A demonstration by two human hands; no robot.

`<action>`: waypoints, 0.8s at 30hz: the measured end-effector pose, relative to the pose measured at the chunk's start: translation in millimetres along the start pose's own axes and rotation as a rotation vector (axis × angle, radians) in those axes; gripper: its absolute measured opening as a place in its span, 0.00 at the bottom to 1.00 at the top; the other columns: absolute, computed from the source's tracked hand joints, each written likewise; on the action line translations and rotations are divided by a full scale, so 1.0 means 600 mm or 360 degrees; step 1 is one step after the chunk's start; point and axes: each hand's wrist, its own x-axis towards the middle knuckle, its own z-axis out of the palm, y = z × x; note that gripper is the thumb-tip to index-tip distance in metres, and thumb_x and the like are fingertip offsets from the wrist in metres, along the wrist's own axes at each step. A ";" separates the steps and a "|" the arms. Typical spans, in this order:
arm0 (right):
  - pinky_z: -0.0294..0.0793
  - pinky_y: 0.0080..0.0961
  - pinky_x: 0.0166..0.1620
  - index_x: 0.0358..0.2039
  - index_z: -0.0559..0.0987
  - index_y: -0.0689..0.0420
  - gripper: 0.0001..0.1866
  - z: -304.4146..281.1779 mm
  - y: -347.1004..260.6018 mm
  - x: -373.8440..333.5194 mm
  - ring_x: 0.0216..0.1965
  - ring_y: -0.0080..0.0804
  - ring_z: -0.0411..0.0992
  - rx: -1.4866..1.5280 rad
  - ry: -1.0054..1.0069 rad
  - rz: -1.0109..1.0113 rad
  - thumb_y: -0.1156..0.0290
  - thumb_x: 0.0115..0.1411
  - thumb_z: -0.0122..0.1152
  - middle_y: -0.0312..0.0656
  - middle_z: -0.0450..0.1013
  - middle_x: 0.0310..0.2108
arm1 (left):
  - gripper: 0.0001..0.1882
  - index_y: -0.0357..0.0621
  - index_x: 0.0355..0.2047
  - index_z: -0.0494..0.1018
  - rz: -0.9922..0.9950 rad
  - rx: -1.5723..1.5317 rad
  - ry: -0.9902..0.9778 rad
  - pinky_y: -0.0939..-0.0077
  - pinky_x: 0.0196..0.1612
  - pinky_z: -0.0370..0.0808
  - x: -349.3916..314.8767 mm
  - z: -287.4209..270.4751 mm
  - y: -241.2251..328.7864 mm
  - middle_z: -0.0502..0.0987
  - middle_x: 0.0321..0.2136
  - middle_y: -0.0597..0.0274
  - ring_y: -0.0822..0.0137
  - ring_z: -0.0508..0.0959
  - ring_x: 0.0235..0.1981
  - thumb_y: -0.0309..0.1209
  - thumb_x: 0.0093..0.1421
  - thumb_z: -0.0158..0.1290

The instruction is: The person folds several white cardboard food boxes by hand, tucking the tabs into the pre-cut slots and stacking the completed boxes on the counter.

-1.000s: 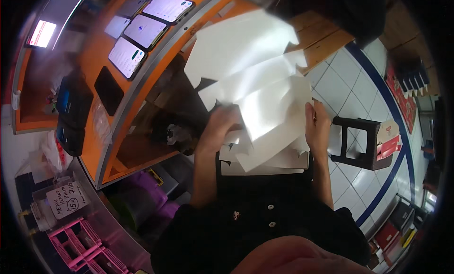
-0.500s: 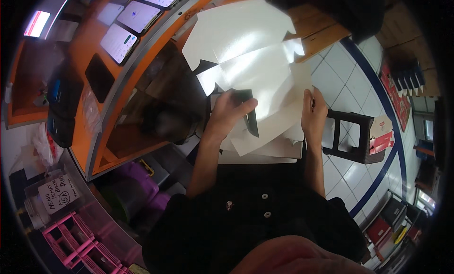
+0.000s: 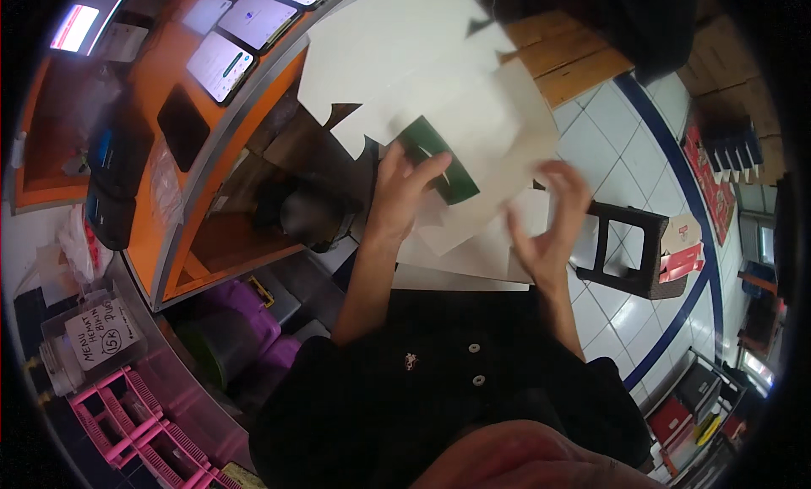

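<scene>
Left hand (image 3: 402, 185) pinches a green piece (image 3: 459, 176) over overlapping white cards (image 3: 380, 54), right hand (image 3: 553, 227) open near their right edge, cards in front of a black shirt (image 3: 439, 337), phones (image 3: 221, 67) on the orange tabletop (image 3: 165, 77) at left, stool (image 3: 652, 261) at right

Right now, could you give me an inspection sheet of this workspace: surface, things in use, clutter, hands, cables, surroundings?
Surface: whatever bears the white card sheets is mostly hidden; orange counter at left.
Things in use: the sheets, overlapping; a green piece over them.
Clutter: phones on the counter; pink rack at lower left.
Hands: left hand grips the green piece; right hand open, blurred.
Cables: none clearly seen.
Surroundings: tiled floor and stool at right.
</scene>
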 end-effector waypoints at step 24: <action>0.58 0.53 0.71 0.33 0.75 0.58 0.08 0.007 -0.024 -0.037 0.26 0.28 0.72 0.0187 -0.0133 0.0156 0.78 0.60 0.68 0.34 0.70 0.24 | 0.23 0.45 0.62 0.64 -0.0060 -0.0322 -0.0288 0.64 0.53 0.77 -0.018 0.065 -0.035 0.75 0.49 0.64 0.67 0.78 0.51 0.31 0.69 0.58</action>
